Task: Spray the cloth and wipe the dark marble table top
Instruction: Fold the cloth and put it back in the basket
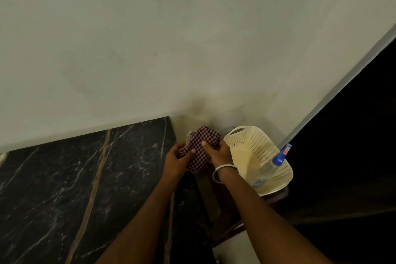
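A dark red and white checked cloth (201,146) is bunched up between both of my hands, just past the right edge of the dark marble table top (70,180). My left hand (177,162) grips its lower left part. My right hand (220,152) grips its right side, thumb on top; a pale bangle sits on that wrist. A clear spray bottle (270,168) with a blue nozzle lies tilted inside the cream perforated basket (252,141) to the right of my hands.
A pale wall rises behind the table and basket. The basket rests on a dark wooden stand (276,196). A dark opening fills the right side beyond a pale door frame (342,83).
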Available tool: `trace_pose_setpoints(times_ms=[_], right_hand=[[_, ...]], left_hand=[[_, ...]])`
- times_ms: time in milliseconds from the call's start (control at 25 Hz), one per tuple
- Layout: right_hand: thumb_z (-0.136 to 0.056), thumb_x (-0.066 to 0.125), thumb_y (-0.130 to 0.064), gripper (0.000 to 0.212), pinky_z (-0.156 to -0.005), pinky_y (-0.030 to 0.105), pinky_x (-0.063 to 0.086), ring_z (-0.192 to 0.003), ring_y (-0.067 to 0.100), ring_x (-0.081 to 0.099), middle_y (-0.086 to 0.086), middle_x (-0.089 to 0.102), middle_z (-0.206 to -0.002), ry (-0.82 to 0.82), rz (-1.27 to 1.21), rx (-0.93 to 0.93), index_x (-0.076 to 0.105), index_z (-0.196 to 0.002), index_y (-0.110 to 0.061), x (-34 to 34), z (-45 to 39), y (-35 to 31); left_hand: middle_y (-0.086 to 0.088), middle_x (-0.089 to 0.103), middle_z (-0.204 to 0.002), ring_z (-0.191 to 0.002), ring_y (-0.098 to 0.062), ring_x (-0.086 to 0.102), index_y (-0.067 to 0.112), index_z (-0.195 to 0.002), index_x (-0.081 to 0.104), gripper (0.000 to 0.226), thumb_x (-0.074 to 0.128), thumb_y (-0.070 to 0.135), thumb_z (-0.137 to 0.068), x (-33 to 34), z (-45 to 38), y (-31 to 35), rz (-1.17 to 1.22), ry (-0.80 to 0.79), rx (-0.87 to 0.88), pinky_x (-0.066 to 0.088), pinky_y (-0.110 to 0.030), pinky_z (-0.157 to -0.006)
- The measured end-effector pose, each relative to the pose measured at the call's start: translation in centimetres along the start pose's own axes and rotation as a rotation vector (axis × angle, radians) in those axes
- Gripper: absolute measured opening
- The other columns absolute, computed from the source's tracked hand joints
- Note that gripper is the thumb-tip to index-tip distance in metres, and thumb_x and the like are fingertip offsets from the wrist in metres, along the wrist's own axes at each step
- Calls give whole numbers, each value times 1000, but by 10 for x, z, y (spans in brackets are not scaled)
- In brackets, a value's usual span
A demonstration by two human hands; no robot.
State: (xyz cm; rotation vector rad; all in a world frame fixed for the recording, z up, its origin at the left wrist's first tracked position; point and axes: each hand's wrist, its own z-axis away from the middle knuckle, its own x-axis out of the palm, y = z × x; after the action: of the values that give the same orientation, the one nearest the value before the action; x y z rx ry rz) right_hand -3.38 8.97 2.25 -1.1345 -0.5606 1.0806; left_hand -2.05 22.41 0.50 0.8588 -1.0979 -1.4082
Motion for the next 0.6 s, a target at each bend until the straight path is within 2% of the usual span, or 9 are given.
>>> trace_pose_setpoints(times_ms=[160,320,360,480,520,600], right_hand=[[-88,67,-23,57,-100,52,47,-125,35,50,14,52,-138,93,-83,37,45,-138,-9,-41,-33,8],[-89,65,-16,55,-101,51,46,-124,36,51,19,53,-135,225,-166,88,44,-137,-2,-80,-78,26],[-89,65,-17,55,-102,50,46,-124,36,52,20,53,-135,270,-162,101,44,-137,0,-87,-89,31],[-90,64,-21,62,-106,46,41,-128,36,47,20,47,-141,390,-98,157,37,-141,1,-96,-115,41],[-90,64,-22,65,-108,46,38,-131,36,44,20,44,-144,427,-86,171,33,-143,1,-98,-124,44],[-91,63,-19,68,-112,46,32,-136,36,38,20,37,-149,494,-68,196,27,-146,1,-98,-141,51]], left_hand=[[-11,62,-119,-102,-20,62,7,-127,55,36,62,9,-92,53,-23,4,-158,-36,23,56,-28,-79],[-12,61,-124,-107,-24,62,6,-132,53,39,59,9,-93,109,-60,-1,-348,-119,31,55,-41,-91],[-12,61,-123,-106,-23,62,6,-132,53,40,59,8,-92,121,-69,-4,-391,-119,33,55,-41,-91],[-9,63,-121,-98,-14,59,8,-128,55,38,60,8,-91,152,-91,-17,-508,-101,59,52,-21,-76],[-9,64,-121,-97,-12,58,9,-128,56,38,60,7,-90,160,-99,-23,-547,-99,65,50,-18,-74],[-10,65,-121,-103,-18,62,8,-127,57,39,59,5,-89,172,-115,-33,-617,-106,58,51,-24,-82]])
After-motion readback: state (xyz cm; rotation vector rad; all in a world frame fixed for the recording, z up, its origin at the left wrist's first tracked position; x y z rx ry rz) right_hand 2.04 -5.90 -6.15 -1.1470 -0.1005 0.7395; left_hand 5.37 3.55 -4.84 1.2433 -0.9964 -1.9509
